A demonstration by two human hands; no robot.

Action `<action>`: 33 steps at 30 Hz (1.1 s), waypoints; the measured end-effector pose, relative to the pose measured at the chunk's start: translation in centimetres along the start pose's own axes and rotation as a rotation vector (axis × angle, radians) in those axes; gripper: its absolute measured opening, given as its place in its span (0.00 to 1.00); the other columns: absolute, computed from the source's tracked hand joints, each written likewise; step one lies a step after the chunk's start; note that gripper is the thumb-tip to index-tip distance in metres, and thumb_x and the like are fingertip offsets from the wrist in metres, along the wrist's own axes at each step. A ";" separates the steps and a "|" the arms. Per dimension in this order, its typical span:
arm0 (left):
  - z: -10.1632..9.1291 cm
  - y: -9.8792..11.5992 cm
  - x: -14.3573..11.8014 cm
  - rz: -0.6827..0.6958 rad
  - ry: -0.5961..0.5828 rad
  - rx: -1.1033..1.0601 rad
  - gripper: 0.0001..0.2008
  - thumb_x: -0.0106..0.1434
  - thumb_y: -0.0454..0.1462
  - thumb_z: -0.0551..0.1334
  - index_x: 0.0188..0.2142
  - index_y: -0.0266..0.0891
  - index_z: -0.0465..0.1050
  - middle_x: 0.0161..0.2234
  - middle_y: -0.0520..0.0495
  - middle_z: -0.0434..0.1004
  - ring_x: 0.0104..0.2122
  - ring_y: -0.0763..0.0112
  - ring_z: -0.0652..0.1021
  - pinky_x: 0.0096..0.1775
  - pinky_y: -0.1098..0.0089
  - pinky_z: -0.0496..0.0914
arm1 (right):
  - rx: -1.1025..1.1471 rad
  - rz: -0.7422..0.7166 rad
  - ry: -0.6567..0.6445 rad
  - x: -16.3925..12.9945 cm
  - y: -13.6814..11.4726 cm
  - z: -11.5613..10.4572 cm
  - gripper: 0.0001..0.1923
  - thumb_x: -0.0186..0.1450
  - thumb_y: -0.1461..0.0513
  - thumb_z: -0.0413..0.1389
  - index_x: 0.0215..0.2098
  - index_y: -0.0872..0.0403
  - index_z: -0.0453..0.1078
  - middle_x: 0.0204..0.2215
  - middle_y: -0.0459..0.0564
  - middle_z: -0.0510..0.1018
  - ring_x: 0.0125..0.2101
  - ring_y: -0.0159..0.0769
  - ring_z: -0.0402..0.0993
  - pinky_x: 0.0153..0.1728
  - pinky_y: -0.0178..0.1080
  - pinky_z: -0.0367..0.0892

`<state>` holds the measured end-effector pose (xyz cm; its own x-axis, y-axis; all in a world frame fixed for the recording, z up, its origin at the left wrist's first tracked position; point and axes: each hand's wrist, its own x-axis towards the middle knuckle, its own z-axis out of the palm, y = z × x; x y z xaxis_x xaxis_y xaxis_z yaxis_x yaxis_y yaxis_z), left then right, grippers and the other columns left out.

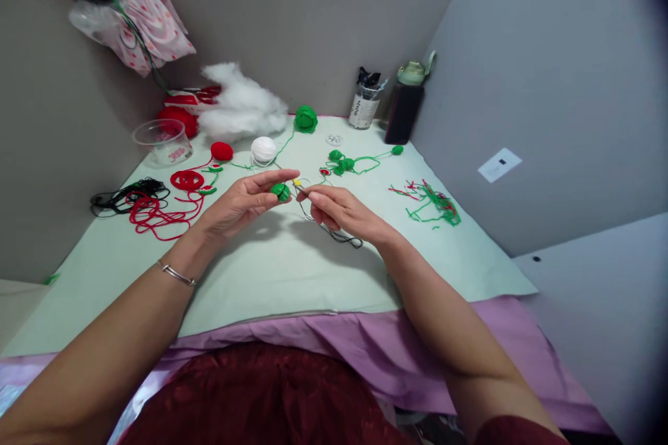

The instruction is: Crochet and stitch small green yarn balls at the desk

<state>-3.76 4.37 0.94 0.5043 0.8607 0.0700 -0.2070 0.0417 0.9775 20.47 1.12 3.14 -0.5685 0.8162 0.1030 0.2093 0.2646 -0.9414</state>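
Above the middle of the table, my left hand [248, 198] is closed on a small green crocheted ball [280, 192] with black thread across it. My right hand [339, 208] pinches a slim metal tool [301, 189] beside the ball. Whether the tool is a hook or a needle, I cannot tell. A small yellow bit [297, 182] shows between the two hands. Black yarn [342, 238] runs from there under my right hand and loops onto the table. Just beyond the hands lies a small red and green crocheted piece [324, 172].
Red yarn [161, 212], black yarn [128, 196] and a clear tub [164, 146] stand left. White stuffing [237, 104], a white yarn ball [264, 151] and a green yarn ball [305, 119] sit behind. Yarn scraps [433, 205] lie right, below a pen cup [364, 108] and dark bottle [404, 111].
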 end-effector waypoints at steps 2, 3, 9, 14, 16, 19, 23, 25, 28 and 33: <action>0.0 0.0 0.0 0.006 -0.022 0.027 0.26 0.54 0.39 0.74 0.54 0.48 0.79 0.56 0.45 0.78 0.51 0.60 0.79 0.56 0.60 0.70 | 0.015 -0.007 -0.022 0.0 0.1 0.2 0.23 0.74 0.46 0.45 0.44 0.54 0.71 0.26 0.43 0.67 0.21 0.25 0.58 0.21 0.31 0.56; 0.0 0.0 -0.1 0.013 -0.032 0.046 0.26 0.54 0.39 0.74 0.54 0.49 0.79 0.56 0.45 0.79 0.51 0.59 0.78 0.56 0.60 0.70 | 0.028 -0.007 -0.021 0.1 0.2 0.3 0.23 0.73 0.45 0.46 0.44 0.54 0.71 0.26 0.43 0.67 0.22 0.25 0.58 0.21 0.31 0.55; 0.4 0.2 -0.4 0.019 -0.126 0.110 0.28 0.55 0.37 0.73 0.57 0.48 0.77 0.57 0.44 0.78 0.55 0.57 0.76 0.57 0.60 0.67 | 0.075 0.005 -0.060 0.0 0.1 0.3 0.22 0.74 0.47 0.47 0.40 0.55 0.72 0.24 0.42 0.62 0.22 0.26 0.54 0.22 0.31 0.50; 0.6 0.5 -0.5 -0.014 -0.187 0.152 0.28 0.55 0.36 0.73 0.57 0.46 0.77 0.56 0.43 0.77 0.54 0.59 0.75 0.55 0.63 0.67 | 0.075 0.001 -0.104 0.1 0.0 0.3 0.20 0.73 0.49 0.50 0.35 0.56 0.68 0.22 0.40 0.60 0.22 0.25 0.52 0.23 0.31 0.49; 0.6 0.6 -0.5 -0.031 -0.219 0.163 0.29 0.56 0.36 0.72 0.58 0.46 0.76 0.56 0.43 0.77 0.52 0.61 0.75 0.53 0.65 0.68 | 0.077 0.021 -0.110 0.1 0.2 0.3 0.20 0.72 0.49 0.51 0.33 0.56 0.68 0.22 0.40 0.60 0.22 0.25 0.52 0.22 0.31 0.48; 0.7 0.6 -0.6 -0.046 -0.252 0.171 0.30 0.57 0.36 0.72 0.59 0.46 0.75 0.53 0.43 0.79 0.47 0.64 0.76 0.49 0.66 0.69 | 0.096 0.055 -0.128 0.2 0.4 0.4 0.19 0.72 0.49 0.52 0.33 0.57 0.68 0.21 0.40 0.60 0.21 0.24 0.52 0.21 0.31 0.48; 0.9 0.8 -0.7 -0.058 -0.288 0.170 0.31 0.56 0.36 0.72 0.60 0.45 0.74 0.48 0.42 0.81 0.43 0.64 0.76 0.45 0.66 0.69 | 0.096 0.076 -0.141 0.3 0.4 0.7 0.20 0.71 0.48 0.52 0.36 0.57 0.70 0.21 0.40 0.62 0.20 0.24 0.52 0.20 0.31 0.48; 0.9 1.0 -0.8 -0.062 -0.290 0.180 0.32 0.56 0.36 0.72 0.61 0.44 0.73 0.48 0.42 0.81 0.42 0.64 0.76 0.45 0.66 0.69 | 0.091 0.066 -0.146 0.2 0.2 0.5 0.21 0.71 0.47 0.52 0.36 0.57 0.70 0.21 0.40 0.61 0.20 0.24 0.53 0.21 0.31 0.49; 0.7 1.2 -0.8 -0.061 -0.263 0.212 0.34 0.56 0.37 0.72 0.63 0.45 0.71 0.51 0.42 0.79 0.44 0.63 0.77 0.47 0.64 0.70 | 0.049 0.049 -0.150 -0.2 -0.1 -1.2 0.21 0.72 0.47 0.51 0.41 0.57 0.72 0.22 0.40 0.61 0.21 0.25 0.54 0.23 0.31 0.51; -0.4 1.4 -0.7 0.010 -0.193 0.232 0.35 0.56 0.38 0.72 0.63 0.48 0.70 0.63 0.41 0.71 0.63 0.52 0.68 0.59 0.58 0.65 | -0.445 0.130 0.261 -0.7 1.7 -5.7 0.18 0.73 0.52 0.50 0.40 0.56 0.75 0.29 0.47 0.73 0.29 0.31 0.65 0.32 0.35 0.59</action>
<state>-4.74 4.07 2.17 0.6578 0.7472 0.0947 -0.0272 -0.1021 0.9944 25.75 3.96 3.32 -0.3102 0.9425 0.1243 0.6142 0.2985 -0.7305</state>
